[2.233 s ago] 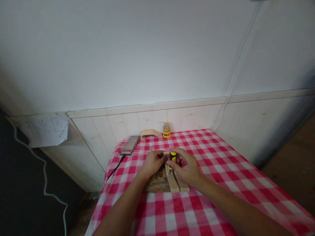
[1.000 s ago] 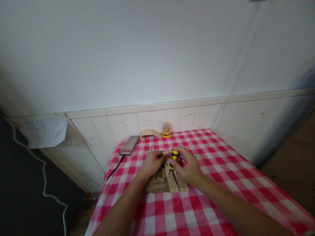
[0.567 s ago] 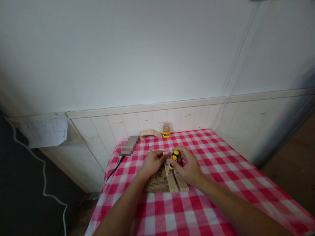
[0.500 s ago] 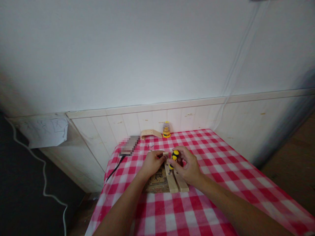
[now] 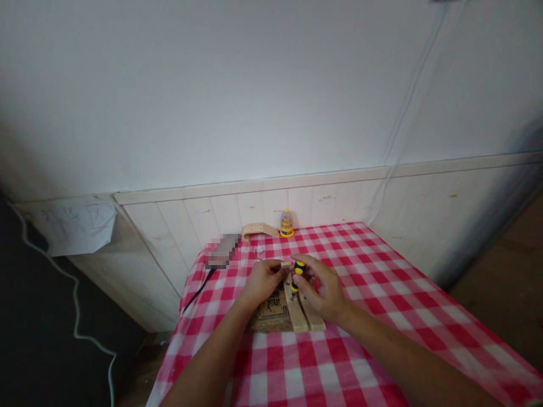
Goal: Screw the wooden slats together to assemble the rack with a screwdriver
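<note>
My right hand (image 5: pixel 324 285) is closed around a yellow and black screwdriver (image 5: pixel 299 268). The tool stands nearly upright, its tip down on a pale wooden strip (image 5: pixel 298 317). Beside that strip on the right lies a second wooden strip (image 5: pixel 314 320), partly covered by my right hand. My left hand (image 5: pixel 266 280) pinches the far end of the first strip, where a small wood piece (image 5: pixel 285 264) shows at the fingertips. Under the strips is a brown board with black printed marks (image 5: pixel 272 308). Any screw under the tip is too small to make out.
A curved wooden piece with holes (image 5: pixel 258 228) and a yellow-capped bit case (image 5: pixel 287 224) stand by the wall. Small dark screws (image 5: pixel 259 252) lie on the checked tablecloth (image 5: pixel 360 249). A blurred-out flat object (image 5: pixel 224 251) with a black strap is at the left edge.
My right hand has turned slightly with the screwdriver, whose handle now leans a little less to the right. My left hand and the wooden strips have stayed in place.
</note>
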Demonstrator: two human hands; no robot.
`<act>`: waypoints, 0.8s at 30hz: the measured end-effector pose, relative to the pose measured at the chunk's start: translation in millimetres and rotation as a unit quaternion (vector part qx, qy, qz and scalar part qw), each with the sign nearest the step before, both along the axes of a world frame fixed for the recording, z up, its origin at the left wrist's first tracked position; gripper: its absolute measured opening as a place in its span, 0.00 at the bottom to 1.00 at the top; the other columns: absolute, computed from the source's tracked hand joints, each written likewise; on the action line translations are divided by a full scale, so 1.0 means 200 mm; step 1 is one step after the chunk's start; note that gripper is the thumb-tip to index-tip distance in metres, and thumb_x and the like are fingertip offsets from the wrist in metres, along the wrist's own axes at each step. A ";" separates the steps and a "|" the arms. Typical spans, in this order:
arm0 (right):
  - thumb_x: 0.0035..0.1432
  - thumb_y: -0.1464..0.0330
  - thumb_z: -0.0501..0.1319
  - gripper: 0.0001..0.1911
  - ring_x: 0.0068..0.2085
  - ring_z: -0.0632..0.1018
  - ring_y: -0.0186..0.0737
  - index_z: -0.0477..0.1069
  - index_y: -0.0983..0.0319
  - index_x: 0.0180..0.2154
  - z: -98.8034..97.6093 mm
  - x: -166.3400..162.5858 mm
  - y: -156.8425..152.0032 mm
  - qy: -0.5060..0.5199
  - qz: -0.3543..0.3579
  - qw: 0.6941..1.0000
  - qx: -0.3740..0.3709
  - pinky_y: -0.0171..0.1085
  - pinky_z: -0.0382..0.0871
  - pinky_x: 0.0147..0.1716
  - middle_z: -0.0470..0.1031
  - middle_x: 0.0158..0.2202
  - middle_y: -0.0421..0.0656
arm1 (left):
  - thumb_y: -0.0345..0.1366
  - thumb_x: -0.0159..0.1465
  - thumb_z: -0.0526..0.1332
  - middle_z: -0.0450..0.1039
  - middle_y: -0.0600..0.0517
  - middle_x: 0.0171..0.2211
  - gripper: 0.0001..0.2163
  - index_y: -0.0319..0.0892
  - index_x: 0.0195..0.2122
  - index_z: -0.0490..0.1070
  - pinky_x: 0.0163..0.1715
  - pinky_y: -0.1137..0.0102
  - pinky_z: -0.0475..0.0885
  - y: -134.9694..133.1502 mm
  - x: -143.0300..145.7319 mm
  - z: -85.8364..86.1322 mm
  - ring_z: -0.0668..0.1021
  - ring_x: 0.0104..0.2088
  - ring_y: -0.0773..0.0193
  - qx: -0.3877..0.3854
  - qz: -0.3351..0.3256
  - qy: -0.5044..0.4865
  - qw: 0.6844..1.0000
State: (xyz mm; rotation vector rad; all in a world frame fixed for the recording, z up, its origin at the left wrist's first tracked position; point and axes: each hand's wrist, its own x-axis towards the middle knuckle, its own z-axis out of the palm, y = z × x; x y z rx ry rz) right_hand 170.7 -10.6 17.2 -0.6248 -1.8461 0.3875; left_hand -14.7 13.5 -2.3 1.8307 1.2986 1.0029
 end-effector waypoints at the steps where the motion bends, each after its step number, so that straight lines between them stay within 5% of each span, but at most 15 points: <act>1: 0.62 0.72 0.60 0.19 0.33 0.80 0.38 0.70 0.59 0.55 0.00 0.00 0.00 -0.004 0.004 1.000 0.002 0.35 0.73 0.30 0.80 0.40 0.45 | 0.41 0.63 0.59 0.81 0.50 0.31 0.13 0.40 0.36 0.81 0.30 0.72 0.67 0.00 0.00 0.00 0.77 0.30 0.62 -0.003 0.001 0.000 1.000; 24: 0.60 0.69 0.62 0.16 0.26 0.75 0.37 0.73 0.60 0.50 0.02 0.00 -0.01 -0.004 -0.039 0.999 -0.004 0.35 0.72 0.27 0.77 0.29 0.41 | 0.42 0.63 0.59 0.79 0.51 0.27 0.14 0.38 0.30 0.77 0.28 0.72 0.65 0.01 0.00 -0.01 0.75 0.28 0.64 0.017 0.000 0.009 1.000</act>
